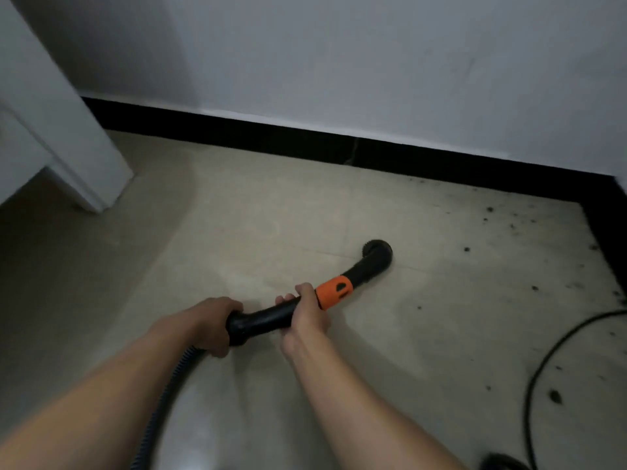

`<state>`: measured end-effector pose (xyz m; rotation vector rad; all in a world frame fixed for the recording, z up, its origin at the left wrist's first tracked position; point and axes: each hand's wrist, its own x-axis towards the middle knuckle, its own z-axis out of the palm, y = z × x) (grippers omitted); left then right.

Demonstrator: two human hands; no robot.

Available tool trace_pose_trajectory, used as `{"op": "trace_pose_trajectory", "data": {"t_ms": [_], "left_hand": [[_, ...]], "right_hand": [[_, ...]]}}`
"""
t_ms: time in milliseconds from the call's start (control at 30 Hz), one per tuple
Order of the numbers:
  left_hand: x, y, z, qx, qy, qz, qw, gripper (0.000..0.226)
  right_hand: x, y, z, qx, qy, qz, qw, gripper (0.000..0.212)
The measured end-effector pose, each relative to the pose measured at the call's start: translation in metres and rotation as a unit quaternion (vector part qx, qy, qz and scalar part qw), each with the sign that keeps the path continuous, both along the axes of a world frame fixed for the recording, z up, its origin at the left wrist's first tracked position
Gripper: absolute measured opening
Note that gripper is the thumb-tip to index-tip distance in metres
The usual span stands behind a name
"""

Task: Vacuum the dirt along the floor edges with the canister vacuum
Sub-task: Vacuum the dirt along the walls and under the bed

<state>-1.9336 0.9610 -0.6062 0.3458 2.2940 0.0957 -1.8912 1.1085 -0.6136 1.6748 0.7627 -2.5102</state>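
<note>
Matt black plastic wand (pixel 268 317), ribbed hose (pixel 166 405), glossy smooth floor tiles (pixel 237 232).

Whole shot is a bit smeared, so the dirt specks (pixel 488 209) near the right wall are just dark blobs. The ribbed hose (pixel 163 405) drops out the near edge under the left forearm. The black cable (pixel 543 361) runs off the right edge, and some dark thing (pixel 502 462) at the near-right corner is cropped, can't tell what it is.

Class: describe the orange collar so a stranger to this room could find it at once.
Start at the black baseboard, then drop to the vacuum wand held over the tiled floor. Just beyond the right hand sits the orange collar, the only bright part on the black tube.
</note>
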Motion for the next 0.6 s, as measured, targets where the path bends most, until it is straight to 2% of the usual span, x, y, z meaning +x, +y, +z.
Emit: {"op": "trace_pose_trajectory", "data": {"t_ms": [100, 200, 433, 600], "left_hand": [[-0.015, 0.034, -0.002, -0.01, 0.006, -0.081, 0.997, 0.036], [-0.023, 0.039, -0.005, -0.041, 0.018, -0.134, 0.99, 0.033], [-0.027, 0.026, 0.0, -0.086, 0.039, -0.159, 0.983, 0.024], [-0.027, 0.1, 0.005, -0.03, 0.047, -0.147, 0.988, 0.037]], "right_hand": [[0.018, 0.024, -0.002, -0.032, 0.01, -0.068, 0.997, 0.008], [0.026, 0.019, -0.006, -0.054, 0.01, -0.081, 0.995, 0.009], [0.045, -0.003, -0.009, -0.09, -0.028, -0.05, 0.994, 0.021], [0.031, 0.075, 0.002, -0.03, -0.01, -0.108, 0.994, 0.012]]}}
